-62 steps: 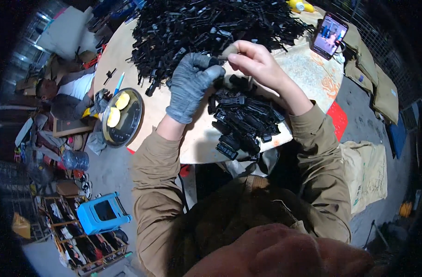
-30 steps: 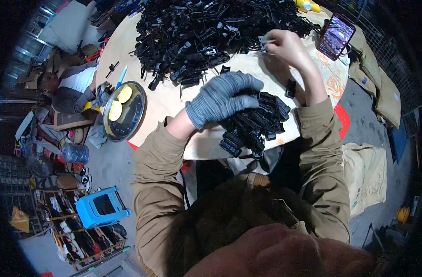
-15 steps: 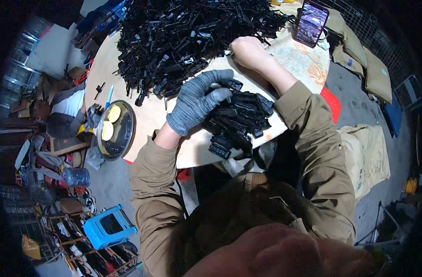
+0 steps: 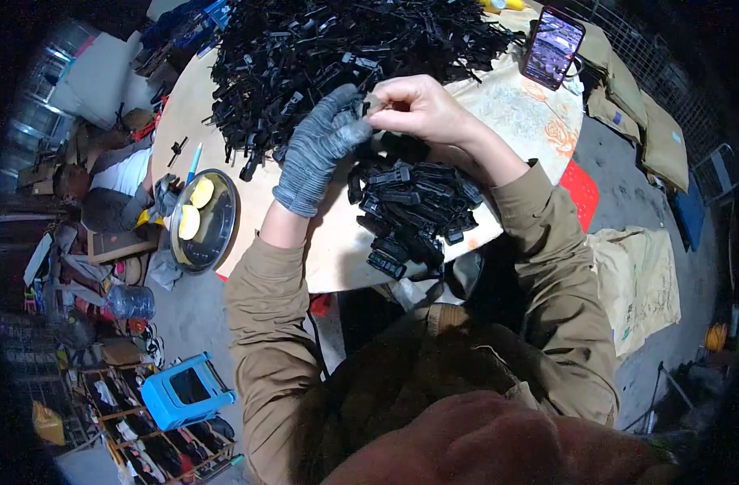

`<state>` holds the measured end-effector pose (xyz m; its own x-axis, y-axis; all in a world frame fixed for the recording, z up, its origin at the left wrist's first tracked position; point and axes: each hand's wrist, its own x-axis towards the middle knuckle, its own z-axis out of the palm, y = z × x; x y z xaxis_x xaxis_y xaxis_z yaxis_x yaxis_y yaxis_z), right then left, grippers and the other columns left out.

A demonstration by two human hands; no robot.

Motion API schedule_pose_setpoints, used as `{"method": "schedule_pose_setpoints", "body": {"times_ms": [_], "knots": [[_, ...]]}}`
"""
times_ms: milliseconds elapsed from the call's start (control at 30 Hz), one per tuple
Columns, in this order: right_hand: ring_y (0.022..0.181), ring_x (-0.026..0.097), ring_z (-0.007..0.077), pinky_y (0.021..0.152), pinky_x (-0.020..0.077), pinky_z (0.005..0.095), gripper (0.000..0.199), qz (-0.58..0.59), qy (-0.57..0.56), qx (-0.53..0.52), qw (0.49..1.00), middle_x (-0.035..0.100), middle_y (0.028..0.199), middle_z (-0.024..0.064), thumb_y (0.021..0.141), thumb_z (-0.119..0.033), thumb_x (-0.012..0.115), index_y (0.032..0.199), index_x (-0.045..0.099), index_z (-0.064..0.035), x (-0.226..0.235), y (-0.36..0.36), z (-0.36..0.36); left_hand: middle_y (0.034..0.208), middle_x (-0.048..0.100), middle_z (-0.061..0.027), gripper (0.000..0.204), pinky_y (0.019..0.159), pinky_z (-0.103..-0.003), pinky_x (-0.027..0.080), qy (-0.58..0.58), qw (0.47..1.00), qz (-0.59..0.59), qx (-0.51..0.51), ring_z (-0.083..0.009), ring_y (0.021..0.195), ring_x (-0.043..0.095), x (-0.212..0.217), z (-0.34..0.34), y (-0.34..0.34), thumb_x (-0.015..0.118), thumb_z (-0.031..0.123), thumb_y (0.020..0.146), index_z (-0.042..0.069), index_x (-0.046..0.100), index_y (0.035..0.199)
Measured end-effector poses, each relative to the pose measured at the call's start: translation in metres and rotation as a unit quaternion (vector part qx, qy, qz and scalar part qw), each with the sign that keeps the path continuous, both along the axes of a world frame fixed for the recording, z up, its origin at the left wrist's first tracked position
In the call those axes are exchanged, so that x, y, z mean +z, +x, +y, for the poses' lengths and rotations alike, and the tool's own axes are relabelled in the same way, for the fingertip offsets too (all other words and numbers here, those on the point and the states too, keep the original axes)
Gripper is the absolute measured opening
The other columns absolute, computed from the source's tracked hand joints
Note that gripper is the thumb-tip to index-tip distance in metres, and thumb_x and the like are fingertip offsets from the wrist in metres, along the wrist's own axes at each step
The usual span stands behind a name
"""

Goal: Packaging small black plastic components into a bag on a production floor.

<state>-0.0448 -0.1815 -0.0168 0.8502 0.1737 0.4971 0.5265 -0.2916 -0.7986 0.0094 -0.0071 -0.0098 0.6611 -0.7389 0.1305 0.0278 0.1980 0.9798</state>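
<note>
Fingertips met over the middle of the round pale wooden tabletop (image 4: pixel 321 250): your left hand in its grey knitted glove (image 4: pixel 317 149) and your bare right hand (image 4: pixel 418 109) had both closed their grip on one small black plastic clip piece (image 4: pixel 372 103), pinched between the gloved thumb and fingers on one side and the bare fingertips on the other, held just above the board. Right below your hands lay the small stack of black plastic clips laid side by side (image 4: pixel 410 210), and beyond them the big loose heap of black plastic parts (image 4: pixel 337 48) covered the far half. The piece was mostly hidden by your fingers, so I could not tell how it was turned. My worry was the glove: its thick knit could let so small a part slip and drop into the stack or the heap, where it would be lost among its likes. The stack itself reached close to the near edge of the board, just above your lap, and a nudge from your right forearm could have pushed clips over it. Open room was scarce; the bare strip ran to your left, toward the round metal dish with yellow pieces (image 4: pixel 201 220) at the rim. The smartphone with a lit screen (image 4: pixel 553 47) stood propped at the far right edge, well apart from your hands.
</note>
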Motion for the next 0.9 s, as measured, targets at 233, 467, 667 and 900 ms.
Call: {"method": "schedule_pose_setpoints", "body": {"times_ms": [233, 467, 667, 900], "knots": [[0.055, 0.046, 0.0042, 0.051, 0.0386, 0.0196, 0.012, 0.108, 0.059, 0.043, 0.991, 0.051, 0.062, -0.0035, 0.078, -0.014, 0.062, 0.073, 0.057, -0.0038, 0.003, -0.005, 0.009, 0.104, 0.055, -0.0075, 0.066, 0.081, -0.025, 0.045, -0.048, 0.997, -0.045, -0.034, -0.0147, 0.093, 0.054, 0.002, 0.004, -0.005, 0.072, 0.006, 0.065, 0.003, 0.039, 0.123], [0.053, 0.038, -0.0005, 0.043, 0.0272, 0.0153, 0.014, 0.212, 0.076, -0.017, 0.974, 0.048, 0.064, -0.0061, 0.08, -0.019, 0.061, 0.083, 0.055, -0.0068, 0.004, -0.003, 0.003, 0.104, 0.053, -0.0084, 0.057, 0.083, -0.026, 0.045, -0.044, 0.997, -0.057, 0.025, -0.0163, 0.095, 0.053, 0.005, 0.005, -0.011, 0.067, 0.006, 0.07, 0.002, 0.04, 0.12], [0.052, 0.036, -0.0001, 0.044, 0.0268, 0.0153, 0.016, 0.094, 0.086, -0.005, 0.992, 0.045, 0.063, -0.0072, 0.087, -0.021, 0.05, 0.081, 0.054, -0.0067, -0.003, -0.005, 0.017, 0.105, 0.05, -0.0069, 0.047, 0.08, -0.026, 0.045, -0.064, 0.993, -0.08, 0.066, -0.0148, 0.092, 0.051, -0.004, 0.001, -0.009, 0.062, 0.006, 0.074, 0.002, 0.042, 0.116], [0.058, 0.044, 0.0029, 0.053, 0.0371, 0.0181, 0.018, 0.118, 0.081, -0.024, 0.989, 0.051, 0.062, -0.004, 0.086, -0.018, 0.05, 0.081, 0.057, -0.0022, 0.001, -0.009, 0.017, 0.089, 0.055, -0.0059, 0.04, 0.07, -0.022, 0.045, -0.04, 0.985, -0.111, 0.125, -0.0104, 0.08, 0.053, -0.008, -0.001, -0.015, 0.061, 0.003, 0.075, 0.003, 0.043, 0.112]]}}
